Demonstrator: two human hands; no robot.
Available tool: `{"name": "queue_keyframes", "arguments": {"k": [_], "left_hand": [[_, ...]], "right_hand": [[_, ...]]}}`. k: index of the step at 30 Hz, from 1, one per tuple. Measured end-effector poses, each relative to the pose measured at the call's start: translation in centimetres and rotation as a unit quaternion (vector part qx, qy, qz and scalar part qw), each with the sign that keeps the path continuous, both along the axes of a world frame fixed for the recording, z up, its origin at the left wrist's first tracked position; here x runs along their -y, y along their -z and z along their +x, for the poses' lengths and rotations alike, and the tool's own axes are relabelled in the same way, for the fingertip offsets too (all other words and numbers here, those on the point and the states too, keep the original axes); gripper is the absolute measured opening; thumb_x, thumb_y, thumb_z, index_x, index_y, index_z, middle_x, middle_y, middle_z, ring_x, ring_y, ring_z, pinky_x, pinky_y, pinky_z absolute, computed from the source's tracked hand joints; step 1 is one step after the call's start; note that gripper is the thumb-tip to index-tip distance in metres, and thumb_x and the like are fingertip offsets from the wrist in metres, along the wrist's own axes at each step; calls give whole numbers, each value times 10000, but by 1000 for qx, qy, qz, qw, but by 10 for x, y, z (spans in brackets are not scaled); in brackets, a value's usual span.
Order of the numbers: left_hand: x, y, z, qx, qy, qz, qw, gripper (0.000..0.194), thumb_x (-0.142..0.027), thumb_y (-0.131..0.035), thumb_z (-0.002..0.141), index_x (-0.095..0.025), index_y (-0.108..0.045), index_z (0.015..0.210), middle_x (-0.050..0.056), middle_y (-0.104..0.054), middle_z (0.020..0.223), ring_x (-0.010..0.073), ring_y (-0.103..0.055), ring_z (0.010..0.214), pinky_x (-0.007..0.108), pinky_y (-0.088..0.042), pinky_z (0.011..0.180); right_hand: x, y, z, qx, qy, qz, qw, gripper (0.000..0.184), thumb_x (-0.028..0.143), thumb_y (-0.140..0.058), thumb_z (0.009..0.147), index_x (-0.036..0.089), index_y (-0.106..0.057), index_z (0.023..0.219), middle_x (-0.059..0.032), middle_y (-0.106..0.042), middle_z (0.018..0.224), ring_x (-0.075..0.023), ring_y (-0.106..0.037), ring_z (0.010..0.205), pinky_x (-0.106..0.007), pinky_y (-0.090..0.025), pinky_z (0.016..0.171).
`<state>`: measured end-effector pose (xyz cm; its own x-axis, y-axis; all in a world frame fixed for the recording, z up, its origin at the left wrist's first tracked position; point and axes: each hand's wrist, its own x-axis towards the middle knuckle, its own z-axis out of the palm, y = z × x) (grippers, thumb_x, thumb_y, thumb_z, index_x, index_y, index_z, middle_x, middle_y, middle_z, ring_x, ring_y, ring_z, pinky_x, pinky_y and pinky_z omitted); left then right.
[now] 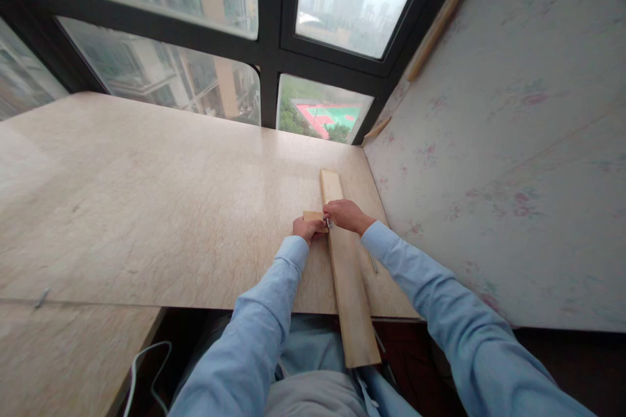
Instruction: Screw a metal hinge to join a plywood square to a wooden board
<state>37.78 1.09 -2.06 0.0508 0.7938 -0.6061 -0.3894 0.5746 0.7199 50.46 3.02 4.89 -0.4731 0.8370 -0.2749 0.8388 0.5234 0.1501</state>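
A long, pale wooden board (348,287) lies on the stone sill, its near end jutting past the front edge toward my lap. At the board's left edge, my left hand (308,229) is closed on a small flat wooden piece (312,215), partly covered by the fingers. My right hand (348,215) reaches over the board from the right, fingers pinched together at a small shiny metal piece (328,223) between the two hands. The fingers hide most of that metal piece, so its exact kind cannot be made out.
A thin metal rod (373,263) lies right of the board, near my right sleeve. The broad stone sill (171,208) runs left beneath dark-framed windows (268,45). A flowered wall (513,163) bounds the right side. A white cable (133,371) hangs at lower left.
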Motion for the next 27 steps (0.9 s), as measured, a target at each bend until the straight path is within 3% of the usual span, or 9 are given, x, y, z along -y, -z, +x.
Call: {"name": "queue_keyframes", "arguments": {"k": [14,27], "left_hand": [[0,-3,1,-4,4,-2,1000,299,26,-671,543,-114,-619,802,16,-633,693,179,-623,634,292,-536,529],[0,2,1,-4,-2,2,1000,308,15,-678,551,-91,-619,833,47,-655,716,178,-634,608,300,-549,538]], "right_hand": [[-4,15,-6,21,41,15,999,325,326,-403,949,132,-664,972,-174,-675,1009,-250,-648,958,-307,-472,754],[0,22,4,-18,113,27,993,527,472,-244,999,170,-673,952,-137,-693,949,-233,-664,885,-287,-457,704]]}}
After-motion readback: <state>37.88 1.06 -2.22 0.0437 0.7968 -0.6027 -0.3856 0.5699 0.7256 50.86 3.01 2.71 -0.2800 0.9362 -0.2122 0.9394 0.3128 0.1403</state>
